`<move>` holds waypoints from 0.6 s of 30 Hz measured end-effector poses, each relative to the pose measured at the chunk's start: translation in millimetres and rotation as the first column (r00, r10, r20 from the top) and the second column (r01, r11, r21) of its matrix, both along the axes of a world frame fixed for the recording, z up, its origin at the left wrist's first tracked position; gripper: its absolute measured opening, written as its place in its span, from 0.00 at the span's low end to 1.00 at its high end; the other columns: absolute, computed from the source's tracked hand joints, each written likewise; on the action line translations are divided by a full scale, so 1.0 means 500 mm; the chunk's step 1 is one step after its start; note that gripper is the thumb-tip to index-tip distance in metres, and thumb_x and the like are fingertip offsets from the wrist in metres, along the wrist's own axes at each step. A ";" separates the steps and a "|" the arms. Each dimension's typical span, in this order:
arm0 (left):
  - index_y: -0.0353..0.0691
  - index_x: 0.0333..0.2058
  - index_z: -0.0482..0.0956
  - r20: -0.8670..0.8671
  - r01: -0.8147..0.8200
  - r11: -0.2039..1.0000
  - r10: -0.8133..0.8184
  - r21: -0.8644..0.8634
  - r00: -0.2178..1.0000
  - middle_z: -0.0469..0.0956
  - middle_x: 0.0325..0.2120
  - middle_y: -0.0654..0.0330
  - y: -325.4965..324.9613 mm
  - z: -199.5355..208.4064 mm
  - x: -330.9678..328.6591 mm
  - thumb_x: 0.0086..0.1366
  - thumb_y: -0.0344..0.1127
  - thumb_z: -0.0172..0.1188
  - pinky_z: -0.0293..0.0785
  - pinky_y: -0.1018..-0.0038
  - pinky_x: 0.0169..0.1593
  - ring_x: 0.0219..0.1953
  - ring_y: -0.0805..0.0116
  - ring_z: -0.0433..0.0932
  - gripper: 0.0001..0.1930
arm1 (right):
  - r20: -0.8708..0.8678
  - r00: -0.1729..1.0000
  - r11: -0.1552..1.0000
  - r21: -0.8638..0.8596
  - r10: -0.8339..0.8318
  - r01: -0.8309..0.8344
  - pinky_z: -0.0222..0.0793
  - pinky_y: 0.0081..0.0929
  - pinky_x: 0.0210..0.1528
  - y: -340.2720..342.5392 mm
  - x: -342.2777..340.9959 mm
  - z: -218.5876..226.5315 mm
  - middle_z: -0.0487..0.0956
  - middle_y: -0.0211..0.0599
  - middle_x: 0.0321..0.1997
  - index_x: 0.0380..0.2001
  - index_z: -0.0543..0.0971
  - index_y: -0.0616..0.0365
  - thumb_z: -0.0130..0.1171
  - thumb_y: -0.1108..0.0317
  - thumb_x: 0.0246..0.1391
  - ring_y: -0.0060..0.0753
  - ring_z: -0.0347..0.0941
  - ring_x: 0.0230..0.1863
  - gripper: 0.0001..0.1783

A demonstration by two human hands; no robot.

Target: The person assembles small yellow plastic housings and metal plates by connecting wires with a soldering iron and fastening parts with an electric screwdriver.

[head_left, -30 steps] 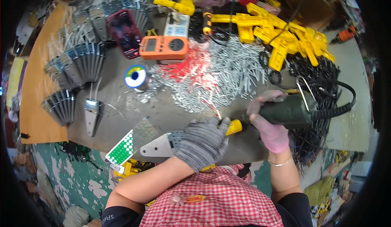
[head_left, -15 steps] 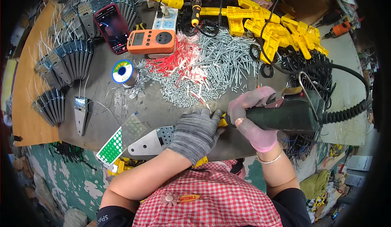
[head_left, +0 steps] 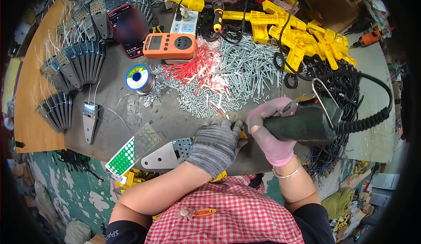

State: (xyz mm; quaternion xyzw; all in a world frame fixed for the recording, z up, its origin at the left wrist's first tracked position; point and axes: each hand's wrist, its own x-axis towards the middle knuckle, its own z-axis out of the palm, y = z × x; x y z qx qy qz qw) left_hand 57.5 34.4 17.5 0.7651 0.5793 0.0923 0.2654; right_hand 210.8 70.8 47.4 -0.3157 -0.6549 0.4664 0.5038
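My left hand (head_left: 215, 145), in a grey striped knit glove, is closed over a yellow plastic handle (head_left: 243, 134), mostly hidden under the fingers. A tapered metal plate (head_left: 160, 157) with a perforated end sticks out to the left of that hand. My right hand (head_left: 272, 132), in a pink and grey glove, is wrapped round a dark green corded power tool (head_left: 302, 123). The tool's nose points left, at the handle beside my left fingertips; its tip is hidden. Red and white wire ends (head_left: 223, 112) show just beyond my left fingers.
A heap of screws (head_left: 245, 64) and red wires (head_left: 197, 64) lies ahead. Around it are a solder spool (head_left: 138, 79), an orange meter (head_left: 169, 46), a phone (head_left: 127, 29) and yellow handles (head_left: 294, 36). Metal plates (head_left: 79, 62) stand at left. The tool's thick cord (head_left: 366, 117) loops right.
The whole view has shifted slightly to the right. The power tool's rear end has moved a little left, closer to my left hand. Both hands keep their hold.
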 end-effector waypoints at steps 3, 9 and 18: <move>0.39 0.54 0.77 -0.040 0.077 0.993 -0.074 0.088 0.996 0.79 0.41 0.49 0.000 0.000 -0.004 0.68 0.51 0.57 0.74 0.56 0.50 0.44 0.50 0.79 0.25 | -0.004 0.999 0.996 -0.078 -0.047 0.047 0.67 0.26 0.30 -0.006 0.004 -0.002 0.72 0.31 0.25 0.45 0.67 0.57 0.62 0.83 0.50 0.27 0.70 0.25 0.22; 0.38 0.53 0.78 -0.063 0.106 0.993 -0.103 0.048 0.993 0.79 0.40 0.49 0.004 0.003 -0.008 0.67 0.51 0.57 0.74 0.57 0.50 0.45 0.50 0.78 0.24 | 0.175 0.979 0.985 0.116 0.103 -0.124 0.63 0.25 0.23 -0.025 0.027 0.053 0.71 0.28 0.20 0.47 0.69 0.55 0.63 0.84 0.49 0.25 0.66 0.19 0.23; 0.38 0.51 0.78 -0.045 0.102 0.991 -0.098 0.083 0.994 0.79 0.41 0.49 0.004 0.005 -0.007 0.67 0.51 0.58 0.73 0.57 0.51 0.46 0.51 0.78 0.23 | 0.064 0.995 0.996 -0.042 0.076 -0.074 0.63 0.26 0.24 -0.038 0.035 0.045 0.70 0.29 0.19 0.44 0.68 0.54 0.64 0.83 0.49 0.26 0.66 0.18 0.22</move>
